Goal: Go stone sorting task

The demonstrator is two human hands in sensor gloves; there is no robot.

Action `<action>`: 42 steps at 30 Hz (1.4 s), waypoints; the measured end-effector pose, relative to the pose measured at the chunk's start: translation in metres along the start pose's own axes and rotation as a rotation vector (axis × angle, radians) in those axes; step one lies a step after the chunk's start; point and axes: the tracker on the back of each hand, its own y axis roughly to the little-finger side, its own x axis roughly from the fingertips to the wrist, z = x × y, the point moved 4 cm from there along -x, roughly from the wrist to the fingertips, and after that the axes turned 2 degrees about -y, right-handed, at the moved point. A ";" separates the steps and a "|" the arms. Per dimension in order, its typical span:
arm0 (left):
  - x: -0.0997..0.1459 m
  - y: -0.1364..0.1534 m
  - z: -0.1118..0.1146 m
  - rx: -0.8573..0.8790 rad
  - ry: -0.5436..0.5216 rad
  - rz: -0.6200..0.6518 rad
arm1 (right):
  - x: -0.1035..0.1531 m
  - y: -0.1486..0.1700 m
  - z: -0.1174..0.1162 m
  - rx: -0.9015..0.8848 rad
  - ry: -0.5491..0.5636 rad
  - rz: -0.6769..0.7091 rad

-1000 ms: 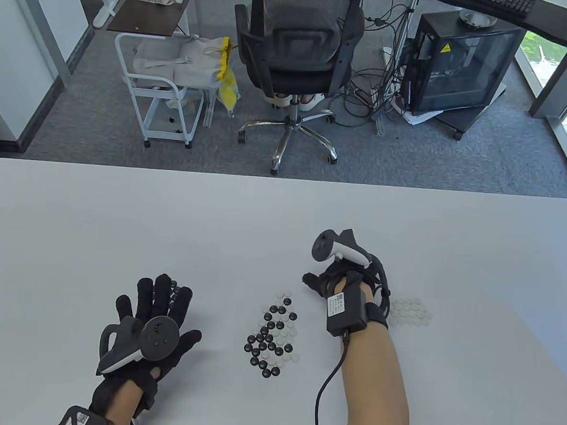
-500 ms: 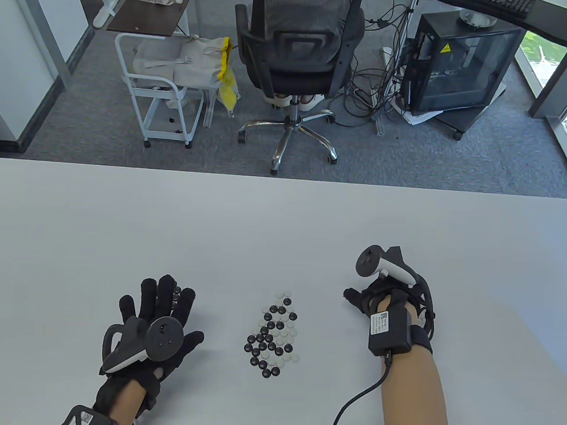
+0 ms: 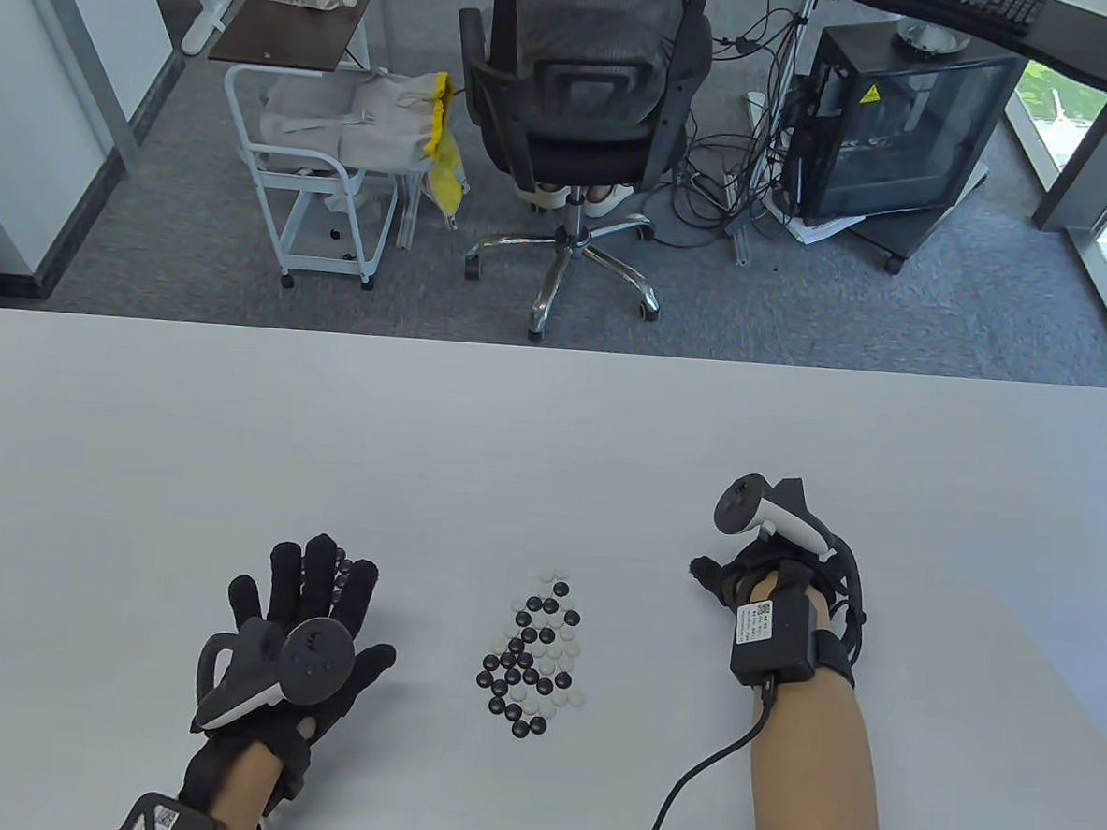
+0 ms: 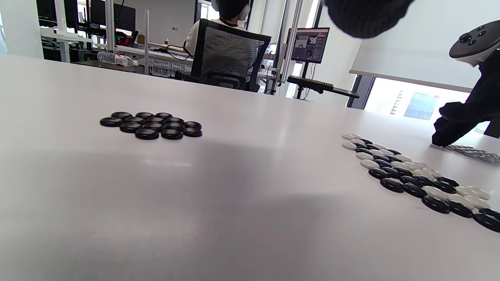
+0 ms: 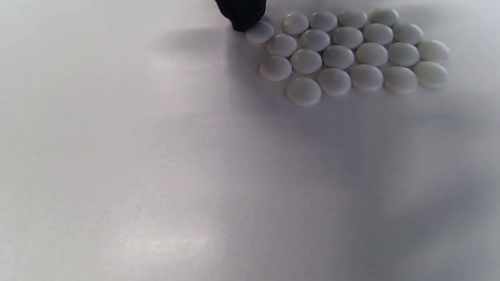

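No legible text or labels.

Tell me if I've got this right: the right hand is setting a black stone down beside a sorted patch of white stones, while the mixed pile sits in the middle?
Nearly. The stone under the right hand's fingertip is white, not black, as the right wrist view shows. It lies at the edge of the white patch, and the mixed pile sits mid-table.

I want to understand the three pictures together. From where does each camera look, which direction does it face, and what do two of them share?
Table view: from above, looking down at the table; shows left hand, right hand, mixed stones.
Left wrist view: low over the table, facing the black pile; one gloved fingertip at the top edge.
Right wrist view: looks down on the white pile; one fingertip touches an edge stone.
Shared: table and left wrist views both show the mixed stones.
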 end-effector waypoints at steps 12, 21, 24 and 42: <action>0.000 0.001 0.000 0.004 0.008 -0.005 | 0.029 -0.108 0.009 0.032 0.002 0.389; 0.001 0.003 -0.002 0.016 -0.003 -0.004 | 0.014 -0.168 -0.016 0.083 -0.033 0.498; 0.002 0.005 -0.003 0.020 -0.008 -0.005 | 0.006 -0.171 -0.021 0.091 -0.039 0.480; 0.002 0.007 -0.003 0.024 -0.010 -0.008 | 0.007 -0.062 -0.006 0.075 -0.027 0.202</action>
